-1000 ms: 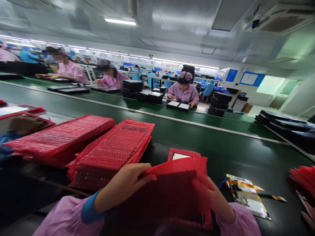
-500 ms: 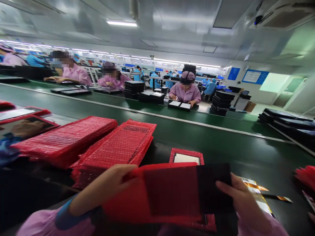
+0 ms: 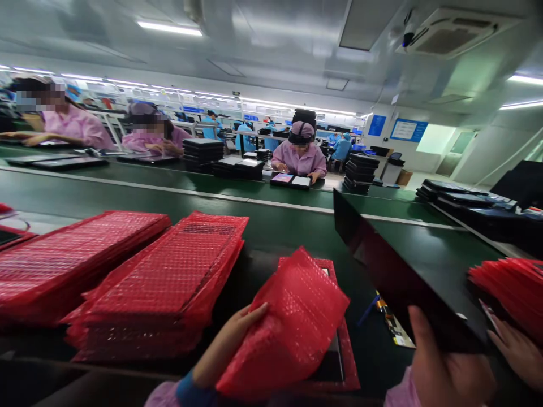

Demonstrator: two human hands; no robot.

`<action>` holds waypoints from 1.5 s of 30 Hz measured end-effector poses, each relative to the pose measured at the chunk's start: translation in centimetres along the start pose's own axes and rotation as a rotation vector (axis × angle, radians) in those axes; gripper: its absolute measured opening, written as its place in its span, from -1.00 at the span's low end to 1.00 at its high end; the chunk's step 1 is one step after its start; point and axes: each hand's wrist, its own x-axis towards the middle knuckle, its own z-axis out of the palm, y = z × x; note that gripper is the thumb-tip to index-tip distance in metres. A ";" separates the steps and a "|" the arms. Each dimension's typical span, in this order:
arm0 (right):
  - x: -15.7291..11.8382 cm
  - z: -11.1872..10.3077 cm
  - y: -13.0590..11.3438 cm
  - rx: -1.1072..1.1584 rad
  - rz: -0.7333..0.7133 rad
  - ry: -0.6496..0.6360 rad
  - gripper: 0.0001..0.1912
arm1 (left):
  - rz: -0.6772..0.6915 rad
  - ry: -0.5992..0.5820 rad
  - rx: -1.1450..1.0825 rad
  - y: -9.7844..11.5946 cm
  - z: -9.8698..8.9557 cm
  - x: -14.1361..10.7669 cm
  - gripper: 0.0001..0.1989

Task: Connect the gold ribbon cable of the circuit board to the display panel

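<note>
My left hand (image 3: 231, 342) is closed on a red bubble-wrap bag (image 3: 292, 322), which hangs tilted over the near side of the bench. In my right hand (image 3: 445, 364) is a thin dark flat panel (image 3: 390, 271), raised on a slant and apart from the bag. Below the bag lies another red bubble-wrap piece (image 3: 350, 362) with a dark-and-white panel on it, mostly covered. Behind my right hand, a part with yellow and orange flex strips (image 3: 394, 325) rests on the bench, half hidden by the dark panel.
Two stacks of red bubble-wrap bags, one nearer (image 3: 169, 271) and one further left (image 3: 80, 254), stand on the green bench. More red bags (image 3: 509, 288) lie at right, beside another person's hand (image 3: 520, 347). Across the bench, co-workers sit among black tray stacks (image 3: 360, 172).
The dark panel has come out of the red bag and swung up to the right in my right hand. My left hand keeps the bag. The view has turned right.
</note>
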 end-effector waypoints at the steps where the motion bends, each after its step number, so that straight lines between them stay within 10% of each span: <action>1: 0.1 0.6 -1.2 0.010 -0.081 -0.008 -0.49 | -0.021 -0.025 -0.065 -0.7 0.7 0.8 -0.51; 7: 0.7 2.2 -3.4 -0.042 -0.411 -0.263 -0.40 | -0.157 -0.074 -0.320 -2.4 3.4 2.1 -0.87; 12: -0.5 5.5 -4.1 -0.210 -0.654 -0.350 -0.48 | -0.146 -0.243 -0.323 -3.8 3.9 1.7 -0.60; 20: -8.4 11.6 -3.9 -0.191 -0.609 -0.375 -0.45 | -0.188 -0.310 -0.335 -4.9 2.5 2.5 -0.42; 24: -9.9 11.9 -3.5 -0.181 -0.611 -0.781 -0.55 | -0.036 -0.280 -0.270 -5.4 2.3 2.7 -0.40; 30: -5.5 8.5 -3.9 -0.106 -0.178 -1.242 -0.27 | 0.040 -0.343 -0.198 -6.1 1.6 3.1 -0.33; 39: -1.2 4.4 5.4 -0.414 0.365 -0.694 -0.52 | 0.117 -0.298 0.230 -5.4 -0.7 4.3 0.10; 45: -1.3 2.1 8.9 -0.255 0.625 -0.710 -0.51 | 0.252 -0.101 0.753 -4.6 -0.2 3.0 -0.01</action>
